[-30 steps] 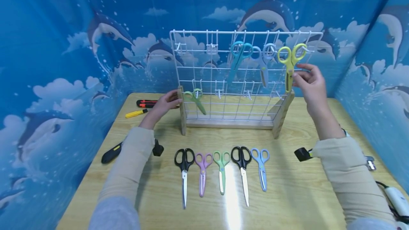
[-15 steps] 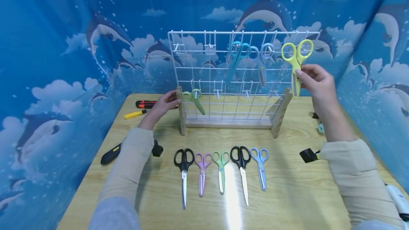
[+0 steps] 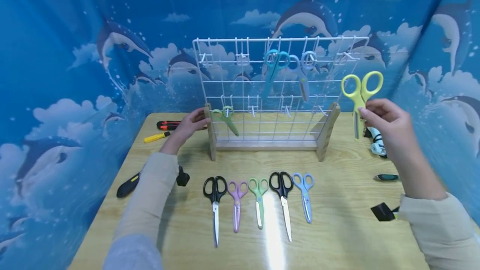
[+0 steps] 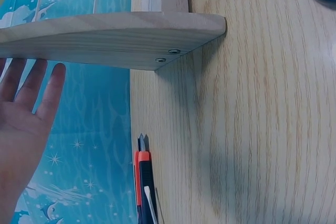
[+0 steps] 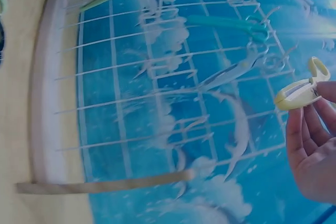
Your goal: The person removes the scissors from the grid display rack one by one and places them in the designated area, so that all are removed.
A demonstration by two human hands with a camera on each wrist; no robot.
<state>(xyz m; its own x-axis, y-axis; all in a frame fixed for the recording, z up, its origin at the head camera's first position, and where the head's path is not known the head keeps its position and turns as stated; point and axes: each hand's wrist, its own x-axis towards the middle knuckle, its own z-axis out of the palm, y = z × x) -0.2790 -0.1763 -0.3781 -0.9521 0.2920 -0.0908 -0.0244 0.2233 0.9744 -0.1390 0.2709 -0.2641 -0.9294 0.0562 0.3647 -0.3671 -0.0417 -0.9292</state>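
Pinched in the right hand [image 3: 391,126], yellow round-looped scissors [image 3: 359,104] stand handles-up beside the white wire-grid rack's [image 3: 225,40] right end, while the left hand's [image 3: 190,125] straight fingers rest against its grained wooden side panel [image 4: 115,38].

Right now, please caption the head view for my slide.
Right hand holds yellow scissors near the rack; five more pairs lie on the table.

Wears wrinkled left beige sleeve [image 3: 150,199], with light grey fabric [image 3: 133,253] higher up. Includes matching right beige sleeve [image 3: 440,224]. Carries angular left black block [image 3: 183,176] and right black block [image 3: 383,212] near cuffs, the latter beside yellow-green strip [image 3: 395,214]. Has bare left hand [image 3: 190,126] and bare right hand [image 3: 393,125].
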